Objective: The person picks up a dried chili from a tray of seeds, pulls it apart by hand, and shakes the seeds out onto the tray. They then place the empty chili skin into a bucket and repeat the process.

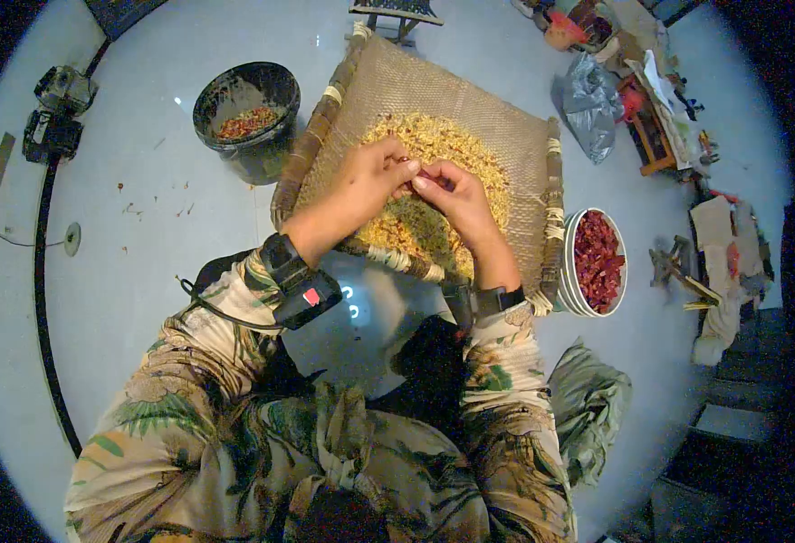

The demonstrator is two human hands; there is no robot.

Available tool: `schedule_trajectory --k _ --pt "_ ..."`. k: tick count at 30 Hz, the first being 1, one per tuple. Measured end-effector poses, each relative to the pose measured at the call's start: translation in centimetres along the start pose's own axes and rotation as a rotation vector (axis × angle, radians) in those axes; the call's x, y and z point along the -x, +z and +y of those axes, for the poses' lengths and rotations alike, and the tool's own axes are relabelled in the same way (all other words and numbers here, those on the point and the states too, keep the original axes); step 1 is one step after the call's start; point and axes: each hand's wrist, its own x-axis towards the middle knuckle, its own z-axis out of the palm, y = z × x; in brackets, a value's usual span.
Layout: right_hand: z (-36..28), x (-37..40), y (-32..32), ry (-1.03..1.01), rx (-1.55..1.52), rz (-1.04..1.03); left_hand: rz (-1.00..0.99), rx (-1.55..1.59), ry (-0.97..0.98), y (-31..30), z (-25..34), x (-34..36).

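Evidently to catch loose bits, the left hand (359,187) and right hand (466,204) pinch a red chili (433,180) in a close fingertip grip over yellow seeds (456,138) heaped on the woven mat (425,80).

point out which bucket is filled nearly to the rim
The white bucket, right of the woven mat, heaped with dark red pods; the black bucket's contents sit well below its rim.

I hold my left hand (363,185) and right hand (461,204) close together, thumbs and fingers pinched, forearms angled inward.
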Motion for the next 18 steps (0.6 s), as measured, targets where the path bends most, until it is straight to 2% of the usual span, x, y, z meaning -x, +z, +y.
schedule_trajectory --k 7,10,12,14,15,18 --pt "-1.4 3.2 1.3 0.048 -0.021 0.066 -0.007 0.048 0.000 -0.6 1.2 3.1" --pt "-1.7 4.2 2.2 -0.005 0.022 0.141 -0.068 0.240 0.007 -0.5 -0.2 2.8" --pt "-3.2 5.1 2.9 0.000 0.104 0.186 -0.105 0.232 0.003 -0.4 -0.4 2.9" --pt "-1.5 4.9 2.6 0.022 0.109 0.205 -0.117 0.203 -0.007 -0.1 -0.8 2.8" --pt "-1.3 4.6 2.7 0.002 0.128 0.223 -0.082 0.058 0.058 -0.1 -0.4 2.8" --pt "-1.1 4.0 2.6 -0.013 0.114 0.253 0.014 0.202 0.074 0.7 0.3 2.8"
